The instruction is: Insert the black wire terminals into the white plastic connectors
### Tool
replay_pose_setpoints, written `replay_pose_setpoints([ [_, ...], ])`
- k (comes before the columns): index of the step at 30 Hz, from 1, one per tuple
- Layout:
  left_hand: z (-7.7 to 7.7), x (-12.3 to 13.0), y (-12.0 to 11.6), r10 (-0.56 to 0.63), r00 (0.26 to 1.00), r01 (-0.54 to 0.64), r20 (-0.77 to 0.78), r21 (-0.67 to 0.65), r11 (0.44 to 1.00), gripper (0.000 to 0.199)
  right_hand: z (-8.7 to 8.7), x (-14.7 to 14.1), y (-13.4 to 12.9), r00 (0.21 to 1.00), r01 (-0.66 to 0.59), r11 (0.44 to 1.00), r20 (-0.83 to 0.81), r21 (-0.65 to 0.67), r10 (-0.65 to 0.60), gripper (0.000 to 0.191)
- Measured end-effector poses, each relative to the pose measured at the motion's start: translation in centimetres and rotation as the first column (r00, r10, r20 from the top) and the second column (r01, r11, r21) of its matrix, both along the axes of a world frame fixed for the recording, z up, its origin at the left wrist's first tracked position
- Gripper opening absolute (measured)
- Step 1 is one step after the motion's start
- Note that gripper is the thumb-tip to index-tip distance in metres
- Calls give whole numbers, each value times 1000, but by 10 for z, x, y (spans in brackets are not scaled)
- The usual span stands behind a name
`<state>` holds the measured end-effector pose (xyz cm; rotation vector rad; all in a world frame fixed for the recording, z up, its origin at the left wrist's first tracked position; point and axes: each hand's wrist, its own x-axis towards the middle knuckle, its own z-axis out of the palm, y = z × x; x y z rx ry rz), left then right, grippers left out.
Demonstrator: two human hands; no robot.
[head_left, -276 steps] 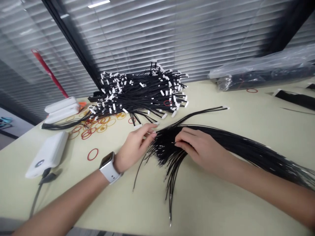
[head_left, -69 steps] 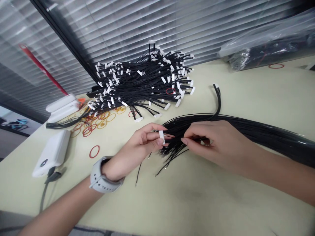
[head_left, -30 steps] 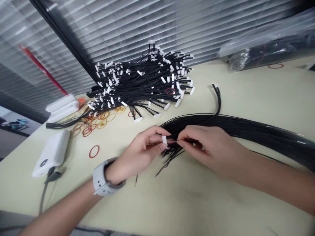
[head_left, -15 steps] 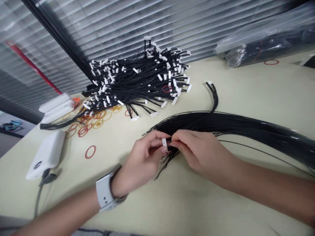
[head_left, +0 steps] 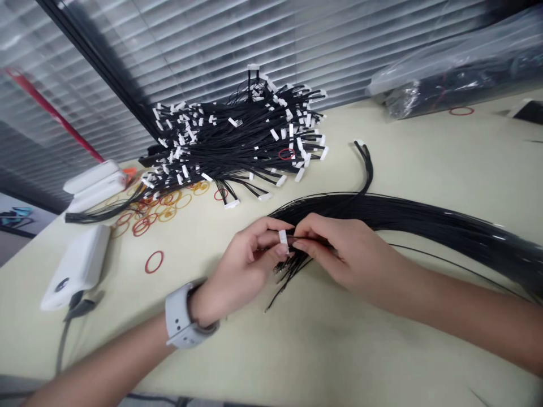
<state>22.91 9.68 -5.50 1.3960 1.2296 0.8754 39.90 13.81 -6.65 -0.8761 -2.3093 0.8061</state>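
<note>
Between thumb and fingers, my left hand (head_left: 250,254) pinches a small white connector housing (head_left: 283,239). Just to its right, my right hand (head_left: 339,243) is closed in a pinch on a thin black wire (head_left: 299,237) that runs up to the connector; whether its tip sits inside the housing I cannot tell. Beneath both hands lies a long bundle of loose black wires (head_left: 424,217), with bare metal-tipped ends (head_left: 282,277) fanning out below my fingers. A short black cable (head_left: 368,164) curves up from behind the bundle.
A big pile of black cables with white connectors (head_left: 237,135) lies against the window blinds. Red and yellow rubber bands (head_left: 154,262) are scattered left, near a white power bank (head_left: 78,265) with a cable plugged in. A clear plastic bag (head_left: 458,73) lies back right.
My hands remain close together at the connector, with the right hand shifted slightly up and left. A bit more wire shows between its fingers and the connector. The camera view moved slightly.
</note>
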Motion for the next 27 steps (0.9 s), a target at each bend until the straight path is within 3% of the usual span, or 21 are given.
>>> replay_pose_setpoints([
  [4,-1,0,0,-5,1000,5,12,5,1000,16,-2,-1,-3,999,7,999,-35,-52,-8,19],
  [8,-2,3,-2,-6,999,5,34,21,1000,11,-5,-2,-6,994,-5,999,-110,-51,0,17],
  [22,-3,4,-2,36,999,-38,40,45,998,10,-12,-5,-5,985,-12,967,-164,256,56,18],
  [27,3,4,2,33,999,-33,3,72,997,10,-5,-3,4,990,-41,986,-125,159,61,15],
])
